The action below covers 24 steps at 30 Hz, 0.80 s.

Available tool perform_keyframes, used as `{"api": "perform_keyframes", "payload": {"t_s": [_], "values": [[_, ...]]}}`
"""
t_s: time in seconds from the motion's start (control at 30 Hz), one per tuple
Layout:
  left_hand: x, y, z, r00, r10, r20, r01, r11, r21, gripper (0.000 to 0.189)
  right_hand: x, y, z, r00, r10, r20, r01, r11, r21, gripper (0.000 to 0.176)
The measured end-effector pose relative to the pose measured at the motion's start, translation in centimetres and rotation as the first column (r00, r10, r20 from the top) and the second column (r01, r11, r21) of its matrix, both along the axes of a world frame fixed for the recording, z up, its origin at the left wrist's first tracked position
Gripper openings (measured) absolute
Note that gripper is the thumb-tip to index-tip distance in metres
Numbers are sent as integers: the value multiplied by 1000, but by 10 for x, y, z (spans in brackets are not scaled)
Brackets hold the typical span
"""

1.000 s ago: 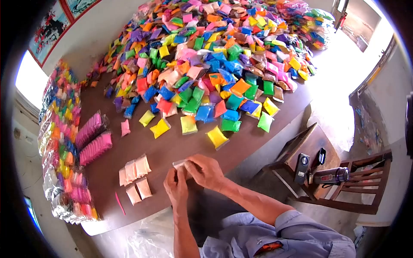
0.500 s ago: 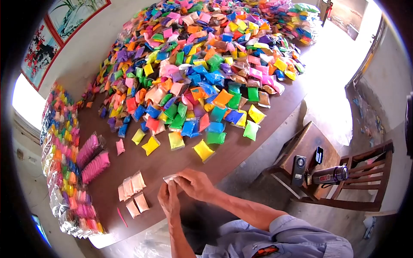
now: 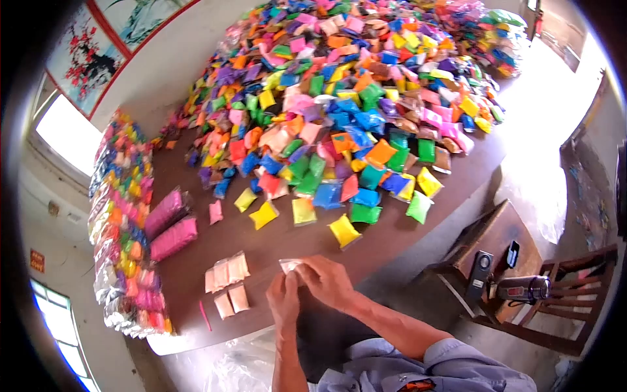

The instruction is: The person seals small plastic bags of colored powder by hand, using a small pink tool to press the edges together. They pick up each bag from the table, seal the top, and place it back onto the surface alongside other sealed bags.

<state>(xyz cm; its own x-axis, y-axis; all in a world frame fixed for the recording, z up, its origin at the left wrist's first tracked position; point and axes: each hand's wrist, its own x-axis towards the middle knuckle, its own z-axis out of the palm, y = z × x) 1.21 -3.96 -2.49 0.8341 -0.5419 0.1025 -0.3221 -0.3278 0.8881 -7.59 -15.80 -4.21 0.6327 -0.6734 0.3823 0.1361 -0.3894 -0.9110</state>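
Over the near edge of the brown table, my left hand [image 3: 284, 300] and my right hand [image 3: 324, 279] are close together, both closed on a small clear packet [image 3: 289, 264] with pale contents. Its top corner shows above my fingertips; the rest is hidden. To the left of my hands lie several peach packets [image 3: 228, 271] in two short rows. A thin pink strip [image 3: 205, 315] rests below them. Beyond my hands is a yellow packet [image 3: 343, 231], apart from the large heap of coloured packets [image 3: 339, 117].
Two pink stacks of packets [image 3: 174, 239] lie at the left, beside a long pile of bagged packets [image 3: 127, 228]. At the right, a small wooden table [image 3: 509, 228] holds a black device [image 3: 481, 271] and a flask [image 3: 524, 287], with a wooden chair [image 3: 578, 313] beside it.
The view has shifted, so the table and heap appear further right and lower. Both hands still hold the small packet, close together as before.
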Motion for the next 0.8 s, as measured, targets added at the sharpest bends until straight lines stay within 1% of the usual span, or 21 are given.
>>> {"api": "perform_keyframes", "payload": {"t_s": [0.07, 0.1, 0.17, 0.23, 0.27, 0.3, 0.37, 0.4, 0.43, 0.5, 0.57, 0.63, 0.67, 0.73, 0.8], "values": [[-2, -4, 10, 999, -5, 38, 5, 1000, 18, 26, -2, -3, 10, 1000, 26, -9, -26, 1000, 1, 23], [1, -6, 8, 999, 7, 35, -6, 999, -34, 28, -3, -3, 14, 999, 30, -30, -30, 1000, -2, 24], [-1, -7, 10, 999, 39, -3, -39, 999, -36, 27, -1, -2, 13, 999, 39, -32, -39, 999, -10, 24], [2, -4, 5, 998, 28, -58, -29, 999, -26, 29, 1, -2, 8, 1000, -26, 14, 27, 998, -51, 23], [2, -1, 4, 993, 16, -113, -22, 999, -45, 26, 1, -3, 7, 1000, -18, 14, 18, 1000, -19, 21], [0, -2, 9, 986, 2, -167, -13, 998, -67, 24, 2, -3, 4, 1000, -2, 19, 3, 1000, -25, 21], [-5, -5, 18, 988, 9, -155, -18, 998, -58, 25, 3, -2, -1, 997, -81, 15, 82, 995, -60, 19], [-6, -4, 20, 989, -1, -150, -5, 999, -42, 26, 3, -2, -1, 996, -90, 15, 91, 995, -43, 17], [-5, -3, 19, 989, 9, -148, -16, 999, -51, 26, 3, -3, -2, 997, -78, 18, 79, 996, -52, 17], [-2, -1, 14, 990, -17, -139, 13, 1000, -27, 29, 2, -3, -1, 998, -64, -10, 65, 997, 40, 18], [2, 1, 11, 990, -20, -142, 13, 999, -49, 28, 1, -1, 6, 998, -55, -22, 55, 998, 18, 18], [6, 4, 9, 992, -30, -126, 26, 999, -37, 28, 0, 0, 10, 999, -1, -53, 5, 998, 62, 20], [7, 6, 6, 991, -24, -129, 18, 999, -51, 28, 0, 1, 10, 998, 6, -57, -3, 999, 48, 20], [9, 8, 3, 993, -53, -108, 46, 997, -65, 27, 0, 1, 8, 997, 47, -65, -39, 992, 122, 22], [7, 9, 6, 990, -70, -126, 58, 994, -95, 27, 2, 1, 2, 998, 28, -55, -23, 996, 87, 22]]}}
